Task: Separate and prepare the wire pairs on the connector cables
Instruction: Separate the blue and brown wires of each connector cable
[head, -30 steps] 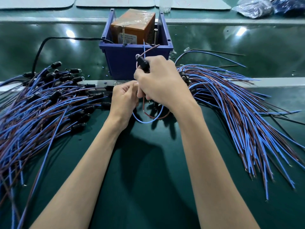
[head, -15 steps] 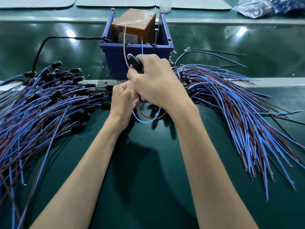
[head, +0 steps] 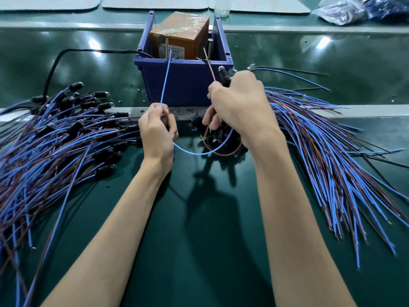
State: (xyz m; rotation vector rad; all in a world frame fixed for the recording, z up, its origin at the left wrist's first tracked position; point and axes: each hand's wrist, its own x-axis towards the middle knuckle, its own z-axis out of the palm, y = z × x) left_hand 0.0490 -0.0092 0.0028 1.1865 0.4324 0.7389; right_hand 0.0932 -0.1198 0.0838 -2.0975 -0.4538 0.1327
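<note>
At frame centre, the left hand (head: pixel 157 131) pinches the blue wire (head: pixel 165 79); the right hand (head: pixel 238 105) grips the connector (head: pixel 223 73) and brown wire (head: pixel 209 68). Pull apart evenly, steadying the connector.

Green bench (head: pixel 199 240), cable heaps (head: pixel 55 140) (blue bin (head: pixel 183 85))

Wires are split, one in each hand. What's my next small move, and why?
Probably nudge both tips onto the two upright screws in the blue bin: left hand pinches the blue wire, right hand the brown wire, ends aimed there.
</note>
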